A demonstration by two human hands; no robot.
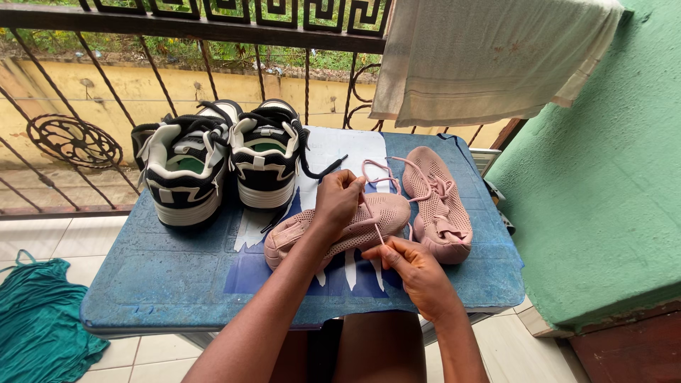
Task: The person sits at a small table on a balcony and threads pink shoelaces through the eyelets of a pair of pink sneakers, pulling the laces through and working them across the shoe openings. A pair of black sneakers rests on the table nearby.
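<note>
Carefully: left hand and right hand fingers pinch the pink lace; keep tension even across the pink sneaker.

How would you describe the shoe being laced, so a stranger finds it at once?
On the blue table, right of the black-and-white sneakers, lie two pink knit shoes. It is the nearer one, lying sideways under both hands; its twin lies untouched, farther right.

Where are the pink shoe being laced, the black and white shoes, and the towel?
pink shoe (376,216), head view, on its mesh toe.
black and white shoes (186,177), head view, on the left shoe's tongue.
towel (489,60), head view, on its middle, over the railing.
</note>
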